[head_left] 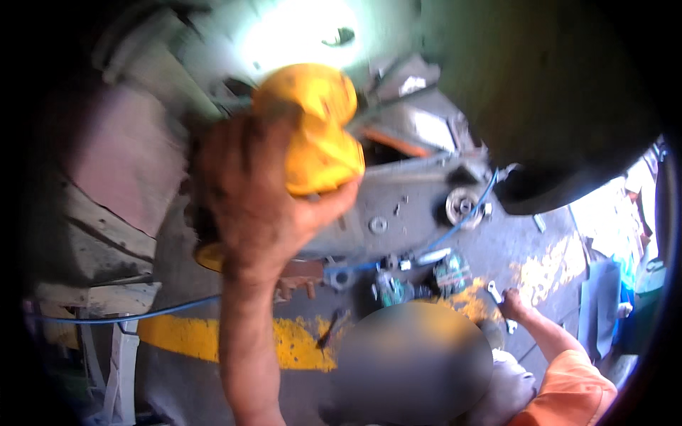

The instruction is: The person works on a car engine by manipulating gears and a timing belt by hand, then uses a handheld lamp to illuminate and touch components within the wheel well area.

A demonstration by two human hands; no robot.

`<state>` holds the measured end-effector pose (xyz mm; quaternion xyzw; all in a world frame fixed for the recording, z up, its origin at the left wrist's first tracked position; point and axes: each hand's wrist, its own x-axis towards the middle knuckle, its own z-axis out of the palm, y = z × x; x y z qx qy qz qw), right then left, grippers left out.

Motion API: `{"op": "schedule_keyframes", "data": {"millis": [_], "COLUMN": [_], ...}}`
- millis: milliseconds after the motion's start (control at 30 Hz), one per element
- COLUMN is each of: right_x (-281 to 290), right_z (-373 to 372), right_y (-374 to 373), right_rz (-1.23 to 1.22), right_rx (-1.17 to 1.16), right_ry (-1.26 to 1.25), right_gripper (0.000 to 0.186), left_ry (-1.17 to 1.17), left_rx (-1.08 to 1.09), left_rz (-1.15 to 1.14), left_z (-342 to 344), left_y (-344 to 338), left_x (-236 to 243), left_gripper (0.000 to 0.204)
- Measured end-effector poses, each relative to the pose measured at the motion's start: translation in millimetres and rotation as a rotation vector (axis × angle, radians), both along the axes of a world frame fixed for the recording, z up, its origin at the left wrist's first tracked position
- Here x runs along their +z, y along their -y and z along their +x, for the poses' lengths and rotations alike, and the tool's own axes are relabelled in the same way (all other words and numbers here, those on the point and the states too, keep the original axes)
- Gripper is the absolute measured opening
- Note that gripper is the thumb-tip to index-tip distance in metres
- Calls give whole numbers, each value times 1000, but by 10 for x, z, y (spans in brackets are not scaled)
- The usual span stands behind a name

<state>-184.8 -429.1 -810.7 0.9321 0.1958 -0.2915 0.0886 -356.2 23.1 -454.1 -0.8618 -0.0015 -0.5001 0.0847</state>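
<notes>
Trailing a blue hose (177,307) slackly across the floor at the far left, over the yellow floor stripe (185,334): risking a snag on a foot or a jerk on whatever it is feeding.

Clenching the left hand (249,199) tightly around a yellow object (323,135), back of the hand facing the camera and thumb wrapping in from the right. Holding that object high overhead, pressing close under the grey metal housing (398,213) of the machine above. Not showing the right hand anywhere. Gripping one-handed at full reach, so possibly tiring, slipping and dropping the object. Crowding the knuckles near the metal edges too, so likely scraping or pinching them if the object kicks.

Leaving small parts (398,284) lying loose on the floor below, inviting a knock or a loss.

Working just beneath, at the lower right, a co-worker's hand (513,304) closing on a wrench (494,290): sitting right under any falling object, and under falling grit as well.
</notes>
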Motion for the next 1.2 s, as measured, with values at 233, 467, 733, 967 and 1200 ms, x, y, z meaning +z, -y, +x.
{"op": "schedule_keyframes", "data": {"millis": [233, 467, 733, 967, 1200], "right_x": [1506, 4470, 6846, 8329, 9002], "right_z": [217, -795, -404, 271, 1253], "right_y": [-529, -1268, -303, 530, 652], "right_rz": [190, 658, 662, 1212, 1395], "right_rx": [712, 1071, 493, 127, 14], "right_ry": [-252, -926, -1300, -1211, -870], "right_gripper": [39, 33, 71, 93, 91], "left_ry": [133, -242, -340, -486, -599], "left_rx": [-50, -93, -173, -313, -79], "left_rz": [-71, -646, -1545, -1738, -1118], "left_z": [-544, -1646, -1246, 8, 1041], "left_y": [572, 1772, 2899, 3492, 3512], "left_x": [158, 698, 3176, 4938, 5725], "left_gripper": [65, 85, 77, 68, 72]}}
